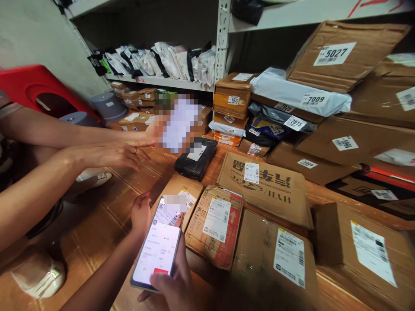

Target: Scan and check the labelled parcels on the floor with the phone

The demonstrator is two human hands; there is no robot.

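Note:
My right hand (170, 290) grips the lower end of a smartphone (157, 250) whose lit screen shows a white page with a red button. My left hand (140, 213) rests against the phone's upper left edge, over a small cardboard parcel (191, 192) on the floor. Just right of the phone lies a worn box with a white shipping label (216, 218). A black wrapped parcel (196, 160) lies farther away.
A co-worker's two arms (97, 144) reach in from the left, one hand holding a blurred item (180, 123). Labelled cardboard boxes (337, 54) and poly bags (298, 96) crowd the floor and the right. Metal shelves with bagged parcels (168, 60) stand behind. A red stool (29, 84) is at left.

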